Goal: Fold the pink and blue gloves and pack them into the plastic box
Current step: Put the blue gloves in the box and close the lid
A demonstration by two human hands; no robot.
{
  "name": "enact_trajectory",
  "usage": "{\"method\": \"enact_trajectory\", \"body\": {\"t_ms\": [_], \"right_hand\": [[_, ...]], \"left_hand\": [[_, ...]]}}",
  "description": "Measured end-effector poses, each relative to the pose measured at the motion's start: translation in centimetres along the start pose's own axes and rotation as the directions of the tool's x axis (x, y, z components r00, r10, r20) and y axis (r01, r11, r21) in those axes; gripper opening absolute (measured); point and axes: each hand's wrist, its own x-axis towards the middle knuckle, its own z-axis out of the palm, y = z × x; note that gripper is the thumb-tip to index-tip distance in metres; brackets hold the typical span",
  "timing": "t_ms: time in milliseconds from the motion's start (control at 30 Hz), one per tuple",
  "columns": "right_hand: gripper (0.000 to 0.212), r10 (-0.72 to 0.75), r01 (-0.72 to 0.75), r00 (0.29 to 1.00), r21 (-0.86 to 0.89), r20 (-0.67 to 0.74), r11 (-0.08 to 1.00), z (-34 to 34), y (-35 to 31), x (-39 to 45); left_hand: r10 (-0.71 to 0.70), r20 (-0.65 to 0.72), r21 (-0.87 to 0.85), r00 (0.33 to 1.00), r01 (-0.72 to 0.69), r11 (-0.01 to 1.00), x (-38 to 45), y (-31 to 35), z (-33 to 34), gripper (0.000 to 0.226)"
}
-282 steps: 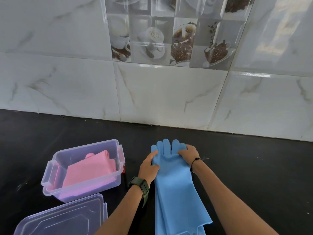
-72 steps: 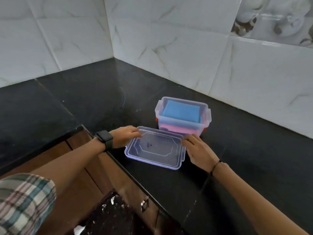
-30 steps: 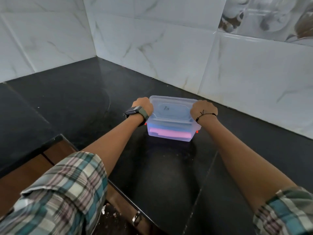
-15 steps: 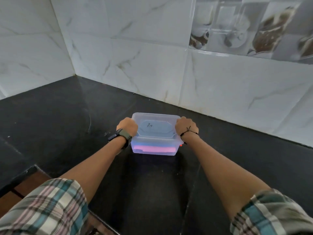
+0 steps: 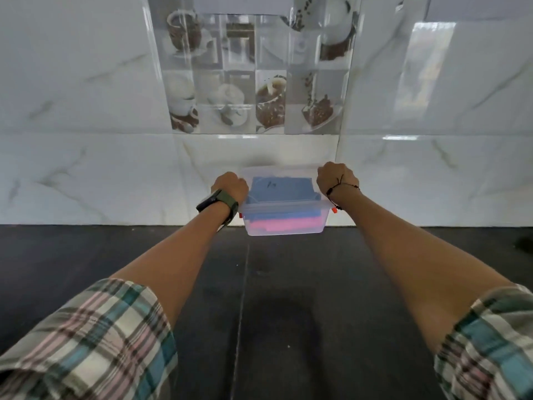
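Note:
The clear plastic box (image 5: 284, 230) is held with its lid (image 5: 281, 172) on, near the tiled wall above the dark counter. Through its walls I see the folded blue gloves (image 5: 281, 189) lying on top of the folded pink gloves (image 5: 284, 225). My left hand (image 5: 230, 187), with a watch on the wrist, grips the box's left end. My right hand (image 5: 334, 177), with a thin black wrist cord, grips the right end. Small red latches (image 5: 334, 210) show at the sides. Both arms are stretched straight out.
The black counter (image 5: 259, 298) runs below and ends at the white marble-look tiled wall (image 5: 101, 174). A tile panel with coffee cup pictures (image 5: 253, 73) sits above the box. A dark object (image 5: 525, 243) peeks in at the right edge.
The blue gloves went into the box over the pink ones, and the lid was put on. Both hands grip the box ends, and it now sits closer to the wall with my view facing the wall squarely.

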Motion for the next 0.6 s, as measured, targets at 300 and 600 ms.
{"method": "enact_trajectory", "body": {"t_ms": [300,600], "right_hand": [[0.033,0.059,-0.058,0.992,-0.014,0.115,0.998,5.1,2.6,1.0],[0.034,0.114,-0.11,0.96,-0.031,0.254,0.993,12.6,5.5,3.5]], "left_hand": [[-0.031,0.068,0.06,0.997,0.027,0.998,1.4,-2.1,4.2,0.031],[-0.144,0.178,0.15,0.973,0.118,0.982,3.7,-5.5,10.0,0.038]]}}
